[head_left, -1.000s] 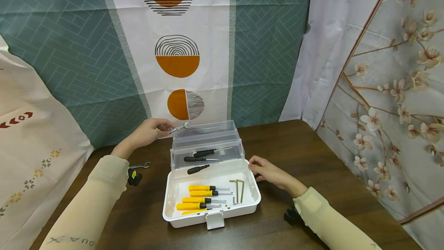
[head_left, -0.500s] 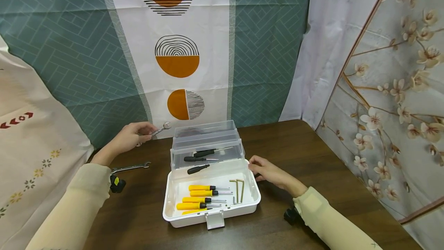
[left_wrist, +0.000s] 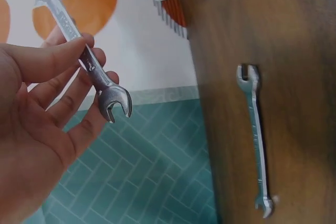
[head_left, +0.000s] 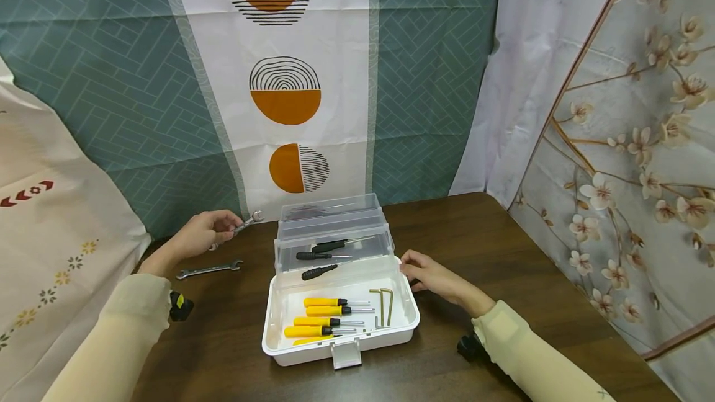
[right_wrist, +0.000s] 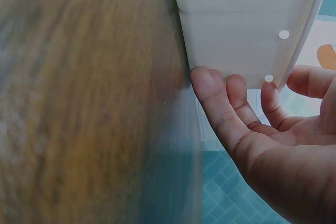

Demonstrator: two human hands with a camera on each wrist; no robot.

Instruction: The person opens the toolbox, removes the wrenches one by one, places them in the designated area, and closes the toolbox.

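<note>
My left hand [head_left: 198, 232] pinches a silver open-end wrench [head_left: 247, 222] between thumb and fingers, left of the toolbox and above the table's back edge. Seen from the left wrist, the wrench [left_wrist: 101, 80] slants across the fingers with one jaw end towards the camera. A second open-end wrench [head_left: 209, 270] lies on the table below that hand. The white toolbox [head_left: 270, 321] has its clear lid raised. At its back right corner my right hand [head_left: 434, 276] grips the wall; in the right wrist view the thumb is at the rim and the fingers touch the side.
Several yellow-handled screwdrivers [head_left: 324, 311] and brass hex keys [head_left: 390, 306] lie in the toolbox. Black screwdrivers [head_left: 329, 245] lie in the clear tray [head_left: 290, 245] of the raised lid. A patterned curtain [head_left: 424, 141] hangs behind the brown table [head_left: 480, 234].
The left hand has carried its wrench left, away from the lid, and then lower towards the table. The wrench on the table has come fully into sight. My right hand stays put.
</note>
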